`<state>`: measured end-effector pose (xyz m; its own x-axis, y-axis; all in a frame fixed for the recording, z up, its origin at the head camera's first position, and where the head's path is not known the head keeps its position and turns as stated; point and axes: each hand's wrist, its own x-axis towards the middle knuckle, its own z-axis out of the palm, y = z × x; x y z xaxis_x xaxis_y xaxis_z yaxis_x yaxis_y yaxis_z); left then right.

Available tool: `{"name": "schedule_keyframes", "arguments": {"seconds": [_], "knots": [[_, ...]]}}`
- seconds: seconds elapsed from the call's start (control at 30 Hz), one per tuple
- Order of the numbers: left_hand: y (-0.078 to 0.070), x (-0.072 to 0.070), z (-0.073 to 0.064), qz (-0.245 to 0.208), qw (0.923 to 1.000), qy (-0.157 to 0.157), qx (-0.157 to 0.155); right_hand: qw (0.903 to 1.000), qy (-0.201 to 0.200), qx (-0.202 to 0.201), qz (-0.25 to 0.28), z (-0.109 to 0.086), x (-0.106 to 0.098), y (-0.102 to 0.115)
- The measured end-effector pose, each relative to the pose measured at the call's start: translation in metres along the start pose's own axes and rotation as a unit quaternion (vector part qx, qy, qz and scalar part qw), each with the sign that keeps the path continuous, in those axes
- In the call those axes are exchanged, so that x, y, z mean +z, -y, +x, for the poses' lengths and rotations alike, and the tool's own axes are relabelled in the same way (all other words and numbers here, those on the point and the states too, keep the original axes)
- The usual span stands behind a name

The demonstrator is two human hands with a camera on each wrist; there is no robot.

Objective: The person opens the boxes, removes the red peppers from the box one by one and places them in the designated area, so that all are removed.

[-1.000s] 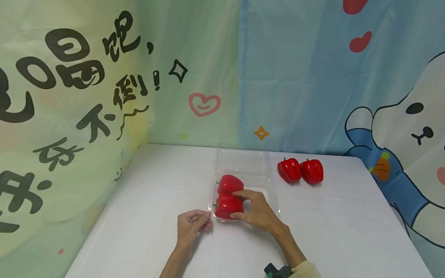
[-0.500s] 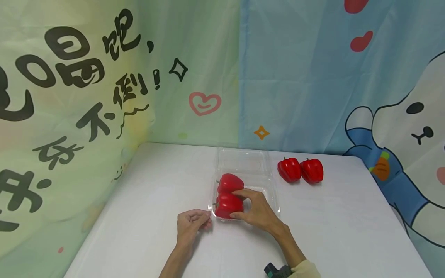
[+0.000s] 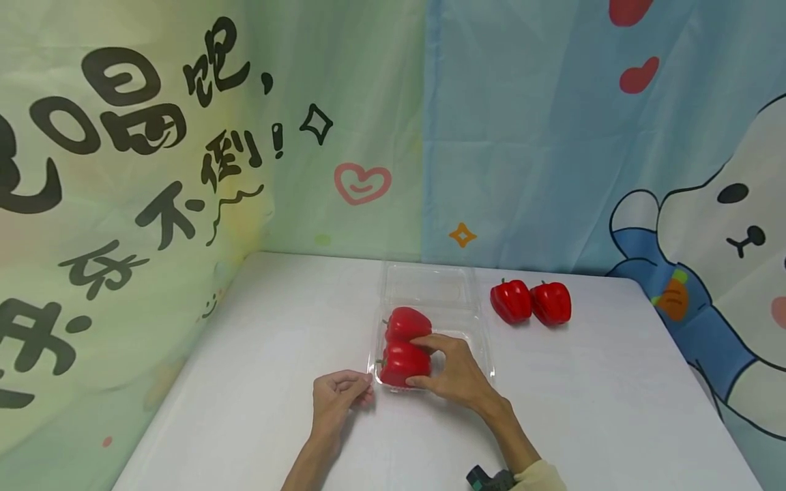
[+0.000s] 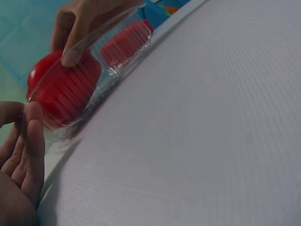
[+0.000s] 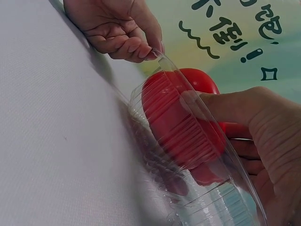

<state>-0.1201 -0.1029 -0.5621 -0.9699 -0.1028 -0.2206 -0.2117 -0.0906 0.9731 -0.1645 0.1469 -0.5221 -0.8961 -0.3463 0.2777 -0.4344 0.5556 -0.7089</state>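
A clear plastic clamshell box (image 3: 473, 341) lies on the white table with its lid folded back to the far side. Two red bell peppers sit in its left half: a near pepper (image 3: 402, 365) and a far pepper (image 3: 407, 324), stems to the left. My right hand (image 3: 457, 372) grips the near pepper, thumb on its near side and fingers on its far side. At the box's near left corner, my left hand (image 3: 340, 399) pinches the rim between thumb and fingertips. In the left wrist view, the left hand (image 4: 23, 146) holds that corner while the right thumb presses the pepper.
Two more red bell peppers, a left one (image 3: 511, 301) and a right one (image 3: 550, 303), stand side by side on the table (image 3: 614, 395) beyond the box to the right. A printed curtain (image 3: 516, 136) hangs behind the table's back edge.
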Motion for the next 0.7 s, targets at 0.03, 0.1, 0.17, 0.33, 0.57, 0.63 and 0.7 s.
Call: {"name": "schedule_keyframes", "arguments": {"seconds": [0.03, 0.1, 0.17, 0.33, 0.57, 0.63, 0.7], "knots": [[-0.0002, 0.0001, -0.0001, 0.000, 1.0000, -0.001, 0.000, 1.0000, -0.001, 0.000, 0.001, -0.0001, -0.0002, 0.0003], [-0.0005, 0.0004, -0.0002, -0.001, 1.0000, -0.002, 0.001, 1.0000, -0.003, 0.005, 0.005, -0.0004, -0.0006, 0.0007], [-0.0007, 0.0006, -0.0003, -0.001, 1.0000, -0.002, 0.002, 0.9999, -0.004, 0.010, 0.009, -0.0006, -0.0011, 0.0009], [-0.0005, 0.0008, 0.0000, -0.001, 1.0000, -0.003, 0.002, 0.9998, -0.008, 0.013, 0.014, -0.0003, -0.0022, 0.0002], [-0.0002, 0.0009, 0.0003, -0.009, 0.9999, 0.002, 0.006, 0.9993, -0.016, 0.006, 0.033, 0.0001, -0.0042, -0.0033], [0.0002, 0.0011, 0.0004, -0.012, 0.9999, 0.003, 0.007, 0.9991, -0.013, 0.005, 0.039, 0.0001, -0.0049, -0.0040], [0.0005, 0.0010, 0.0004, -0.012, 0.9999, 0.003, 0.007, 0.9991, -0.011, 0.004, 0.041, 0.0002, -0.0053, -0.0046]]}}
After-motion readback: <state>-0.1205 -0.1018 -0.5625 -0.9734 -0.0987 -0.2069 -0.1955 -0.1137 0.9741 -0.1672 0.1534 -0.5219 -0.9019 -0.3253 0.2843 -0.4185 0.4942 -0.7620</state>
